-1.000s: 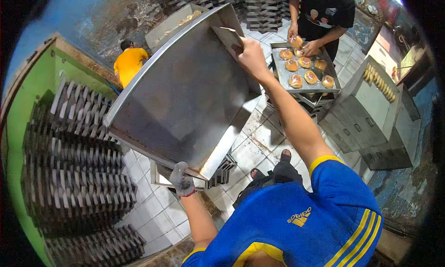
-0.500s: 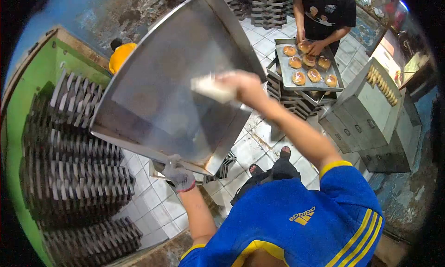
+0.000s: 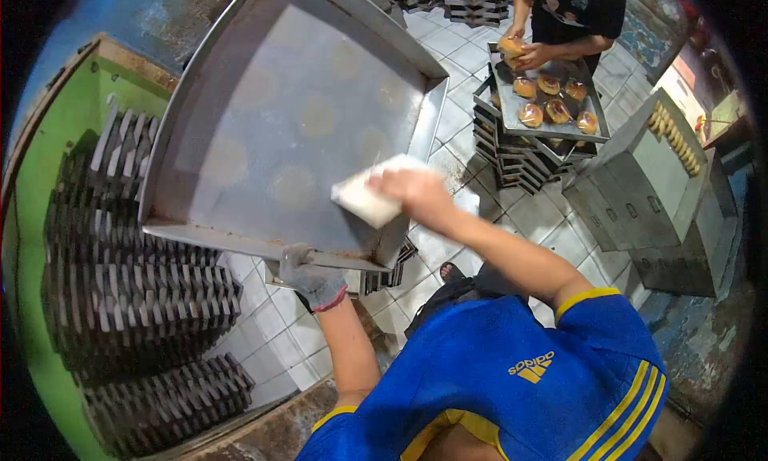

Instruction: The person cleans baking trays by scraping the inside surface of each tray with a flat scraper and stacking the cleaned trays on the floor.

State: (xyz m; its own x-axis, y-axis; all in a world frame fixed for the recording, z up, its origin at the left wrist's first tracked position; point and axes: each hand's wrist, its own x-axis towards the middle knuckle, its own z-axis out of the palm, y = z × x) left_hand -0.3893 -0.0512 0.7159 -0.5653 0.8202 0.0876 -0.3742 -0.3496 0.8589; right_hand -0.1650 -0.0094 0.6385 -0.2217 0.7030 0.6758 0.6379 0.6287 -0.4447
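A large metal baking tray (image 3: 256, 117) is tilted up in front of me, its inside marked with faint round spots. My left hand (image 3: 314, 283), in a grey knit glove with a red cuff, is closed on the tray's near rim. My bare right hand (image 3: 416, 193) grips a pale, flat, squarish pad (image 3: 370, 198) over the tray's lower right part. Motion smears the pad a little, so its material is unclear.
Tall stacks of metal trays (image 3: 152, 301) line the green wall on the left. Across from me, a person (image 3: 580, 13) handles glossy buns (image 3: 558, 111) on a tray atop another stack. Metal boxes (image 3: 624, 197) stand at right, with small dough pieces (image 3: 674, 137) on top.
The tray tips further toward my view and its round marks now show clearly. My right hand and the pad have come down toward its near right corner. The other person has lifted a bun.
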